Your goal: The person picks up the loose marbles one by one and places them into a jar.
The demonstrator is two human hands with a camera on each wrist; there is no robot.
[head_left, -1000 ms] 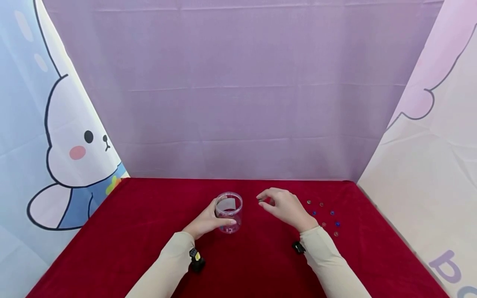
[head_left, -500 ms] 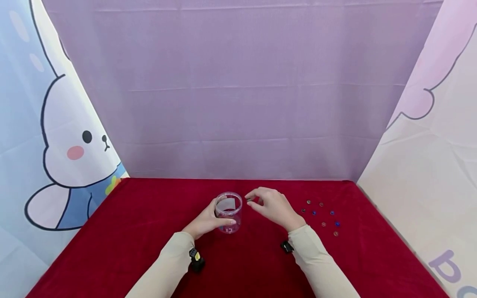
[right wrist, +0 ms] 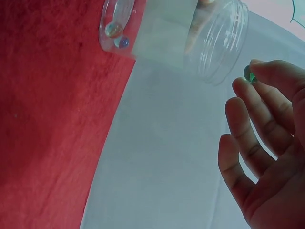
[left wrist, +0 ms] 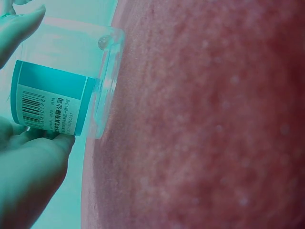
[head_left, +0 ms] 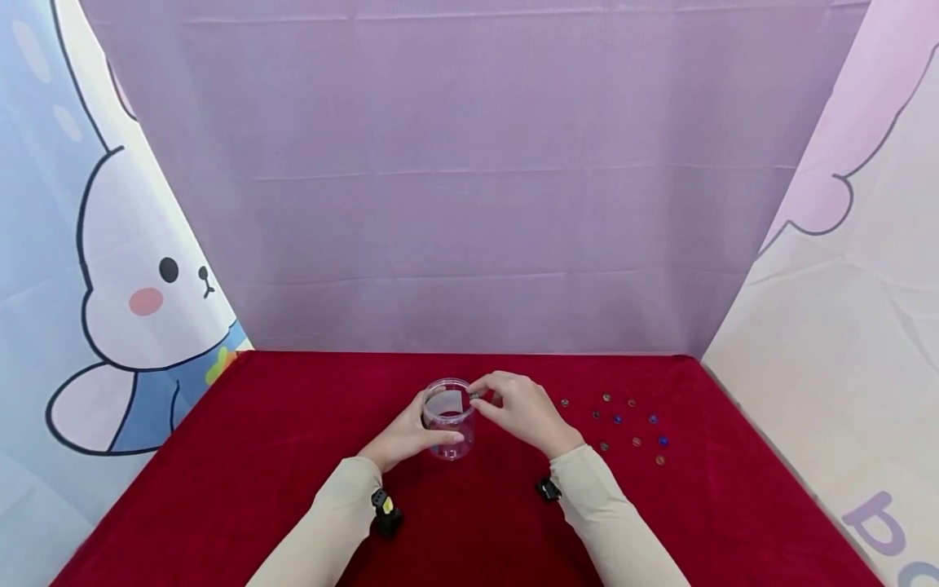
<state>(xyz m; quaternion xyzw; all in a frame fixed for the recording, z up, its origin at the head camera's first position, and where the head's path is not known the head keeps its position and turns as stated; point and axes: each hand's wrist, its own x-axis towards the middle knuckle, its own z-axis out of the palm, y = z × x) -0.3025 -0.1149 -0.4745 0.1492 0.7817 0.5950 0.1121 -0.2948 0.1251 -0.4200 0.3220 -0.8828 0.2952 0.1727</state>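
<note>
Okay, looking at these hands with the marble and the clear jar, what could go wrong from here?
The right hand pinches a small green marble by the fingertips just outside the rim, so it might slip or catch the edge.
The jar could tip if the left hand loosened around its side.
The right sleeve lies near loose marbles on the red cloth and might nudge them.

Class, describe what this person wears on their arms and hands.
The left hand and right hand wear no gloves. The left sleeve and right sleeve are cream, plain and long. Beside the left one is a black device with a yellow patch; beside the right, another black device.
</note>
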